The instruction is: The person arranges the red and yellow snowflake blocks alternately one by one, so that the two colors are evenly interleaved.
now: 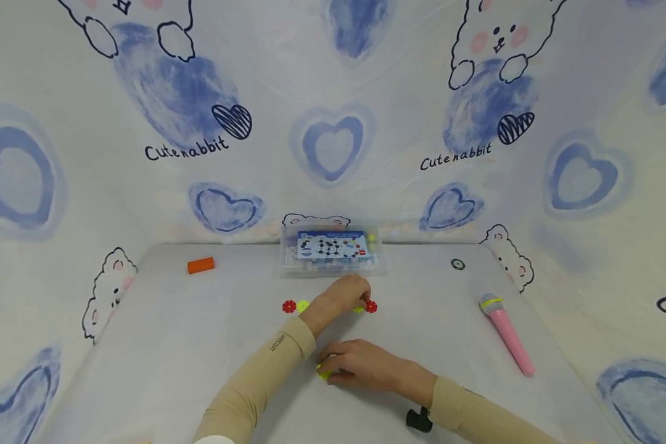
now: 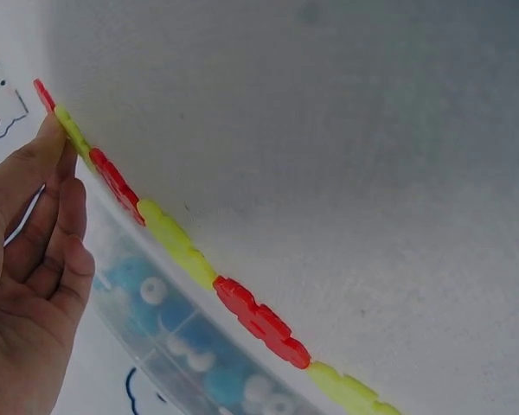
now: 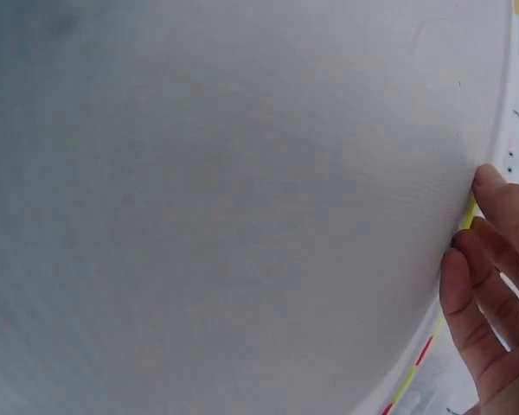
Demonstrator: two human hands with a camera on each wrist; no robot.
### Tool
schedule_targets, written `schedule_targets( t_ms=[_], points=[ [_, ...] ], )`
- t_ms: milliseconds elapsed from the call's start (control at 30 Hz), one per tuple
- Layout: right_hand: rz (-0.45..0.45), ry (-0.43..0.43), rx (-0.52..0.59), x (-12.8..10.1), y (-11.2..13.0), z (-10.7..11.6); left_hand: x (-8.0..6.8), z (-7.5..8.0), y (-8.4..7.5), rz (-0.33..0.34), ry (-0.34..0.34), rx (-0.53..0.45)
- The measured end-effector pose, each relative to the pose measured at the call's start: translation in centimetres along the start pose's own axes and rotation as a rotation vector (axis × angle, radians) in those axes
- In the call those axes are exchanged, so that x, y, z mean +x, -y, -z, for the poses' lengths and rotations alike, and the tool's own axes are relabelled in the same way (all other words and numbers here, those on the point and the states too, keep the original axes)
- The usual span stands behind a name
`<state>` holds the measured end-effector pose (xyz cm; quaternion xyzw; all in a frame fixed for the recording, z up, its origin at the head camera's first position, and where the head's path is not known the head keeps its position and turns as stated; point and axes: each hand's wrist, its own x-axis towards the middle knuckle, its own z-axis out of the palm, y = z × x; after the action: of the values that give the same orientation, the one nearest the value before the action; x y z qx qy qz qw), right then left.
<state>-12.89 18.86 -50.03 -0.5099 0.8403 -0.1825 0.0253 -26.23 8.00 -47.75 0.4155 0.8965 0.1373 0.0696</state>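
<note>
A row of red and yellow notched snowflake discs runs across the white table, with a red disc (image 1: 289,306) at its left end and another red disc (image 1: 371,306) at its right. My left hand (image 1: 341,296) reaches over the row and hides its middle. Its thumb and fingertip pinch a yellow disc (image 2: 73,131) beside the far red disc (image 2: 43,95). Nearer to me, my right hand (image 1: 369,365) holds a yellow disc (image 1: 324,372) at the table surface. That disc's edge shows between thumb and fingers in the right wrist view.
Behind the row stands a clear case (image 1: 333,270) of beads with a blue label. An orange block (image 1: 201,265) lies back left, a small dark ring (image 1: 457,264) back right. A pink toy microphone (image 1: 507,336) lies at right; a black object (image 1: 419,420) sits beside the right sleeve.
</note>
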Motion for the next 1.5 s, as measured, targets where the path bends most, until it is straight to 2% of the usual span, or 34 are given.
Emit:
schedule_targets(
  t_ms=[133, 400, 600, 800, 967, 1300, 1500],
  points=[
    [0.008, -0.016, -0.011, 0.1, 0.0, 0.0, -0.1, -0.1, 0.0, -0.015, -0.018, -0.002],
    [-0.005, -0.024, -0.055, 0.1, 0.2, 0.3, -0.1, -0.2, -0.1, 0.001, -0.009, -0.035],
    [0.049, -0.136, -0.131, -0.6, 0.3, 1.4, -0.2, -0.2, -0.1, 0.003, -0.011, -0.041],
    [0.084, -0.294, -0.040, -1.2, 0.0, 3.3, 0.0, -0.2, 0.0, -0.008, -0.027, -0.039],
    [0.056, -0.381, -0.002, -1.6, -0.2, 4.6, 0.1, -0.4, 0.1, -0.030, -0.037, -0.057],
    [0.045, -0.453, 0.018, -2.1, -1.3, 5.1, 0.0, -0.6, 0.1, -0.021, -0.044, -0.038],
    [-0.005, -0.486, 0.032, -2.8, -2.4, 5.2, 0.1, -0.2, 0.0, -0.011, -0.033, -0.053]
  ],
)
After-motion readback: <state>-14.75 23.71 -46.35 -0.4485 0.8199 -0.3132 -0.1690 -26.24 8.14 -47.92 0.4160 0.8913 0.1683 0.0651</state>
